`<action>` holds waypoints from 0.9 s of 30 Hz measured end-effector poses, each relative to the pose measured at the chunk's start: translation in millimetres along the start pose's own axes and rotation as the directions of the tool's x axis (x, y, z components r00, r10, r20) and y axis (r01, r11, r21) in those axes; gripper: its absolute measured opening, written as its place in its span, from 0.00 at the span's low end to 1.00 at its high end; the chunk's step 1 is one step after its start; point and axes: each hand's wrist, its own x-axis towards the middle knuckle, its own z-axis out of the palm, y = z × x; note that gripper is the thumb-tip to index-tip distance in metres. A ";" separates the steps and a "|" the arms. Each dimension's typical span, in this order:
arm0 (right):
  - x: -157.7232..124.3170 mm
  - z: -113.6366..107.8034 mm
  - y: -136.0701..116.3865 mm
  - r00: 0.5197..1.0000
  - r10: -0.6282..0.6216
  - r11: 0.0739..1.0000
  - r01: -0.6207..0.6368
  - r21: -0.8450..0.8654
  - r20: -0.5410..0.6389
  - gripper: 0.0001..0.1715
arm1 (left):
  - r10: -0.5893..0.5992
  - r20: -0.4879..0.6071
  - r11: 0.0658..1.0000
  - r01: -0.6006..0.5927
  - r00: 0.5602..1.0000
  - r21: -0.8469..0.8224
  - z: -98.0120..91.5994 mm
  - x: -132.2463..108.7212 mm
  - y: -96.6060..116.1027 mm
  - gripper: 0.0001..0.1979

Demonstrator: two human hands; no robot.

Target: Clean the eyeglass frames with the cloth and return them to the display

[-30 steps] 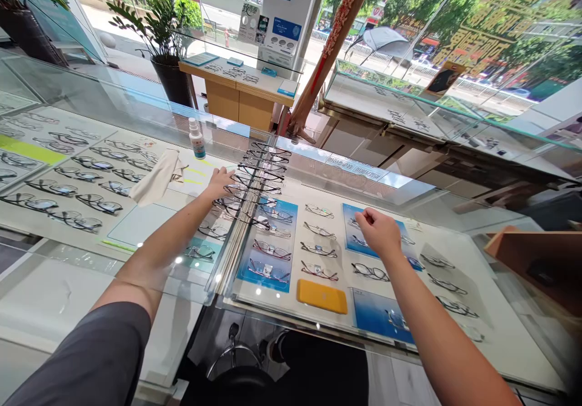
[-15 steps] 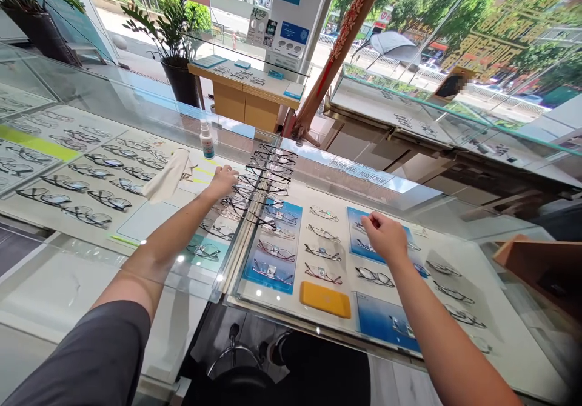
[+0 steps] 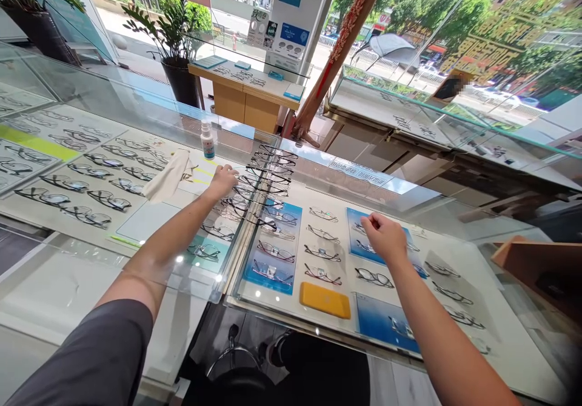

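My left hand (image 3: 224, 180) is over the left glass counter, its fingers curled at the left end of a row of eyeglasses (image 3: 271, 169). The fingertips close on a thin pair at the row's edge, partly hidden by the hand. These dark-framed glasses lie one behind another across the joint between two counters. My right hand (image 3: 385, 235) is held above the right counter with fingers curled in and thumb against them; nothing shows in it. Near my left hand are a small spray bottle (image 3: 207, 141) standing upright and a crumpled beige cloth (image 3: 169, 177).
Beneath the glass, several eyeglasses (image 3: 322, 252) lie in rows, some on blue cards (image 3: 291, 282). A yellow case (image 3: 324, 300) lies near the front edge. A brown wooden object (image 3: 522, 254) stands at right. Farther off are a display table (image 3: 245, 88) and a potted plant (image 3: 179, 76).
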 end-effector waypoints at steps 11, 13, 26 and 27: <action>-0.4 -0.5 -0.8 1.000 0.016 1.000 -0.016 0.009 0.019 0.20 | -0.090 0.058 0.996 0.090 0.994 -0.006 -21.3 -25.3 1.0 0.12; 0.0 -0.2 -1.3 1.000 0.022 1.000 -0.022 -0.001 0.021 0.20 | -0.084 0.091 0.996 0.083 0.992 0.012 -20.2 -31.8 0.6 0.11; 0.6 0.4 -1.7 1.000 0.014 1.000 -0.014 0.004 0.006 0.19 | -0.036 0.100 0.997 0.029 0.994 0.069 -6.4 -32.6 2.8 0.09; 0.5 0.3 -1.7 1.000 0.007 1.000 -0.007 0.009 0.002 0.19 | -0.029 0.099 0.997 0.022 0.995 0.068 -7.7 -32.6 3.2 0.09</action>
